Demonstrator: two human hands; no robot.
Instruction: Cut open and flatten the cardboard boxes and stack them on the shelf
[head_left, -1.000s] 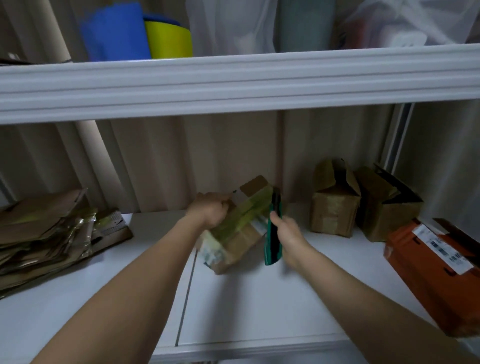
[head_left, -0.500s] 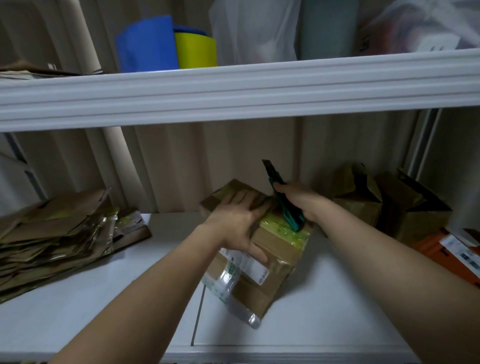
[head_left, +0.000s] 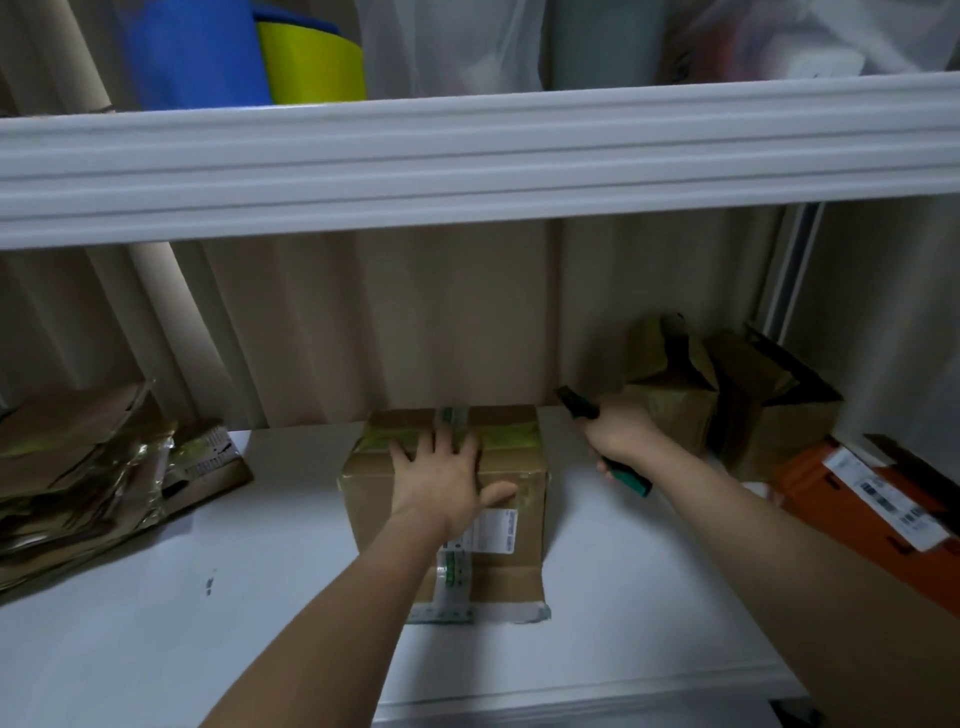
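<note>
Left hand (head_left: 441, 480) spread flat on the taped cardboard box (head_left: 449, 499) — sealed, contents hidden. Right hand (head_left: 621, 436) grips what's probably a green box cutter (head_left: 631, 480).

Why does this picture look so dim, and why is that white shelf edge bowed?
Head view: the light is dim and bluish, so the taped box under the left hand looks muddy; the upper shelf edge bows from wide-angle distortion; the cutter in the right hand is slightly smeared by motion; the bags above are soft; the label print on the orange box is unreadable.
</note>
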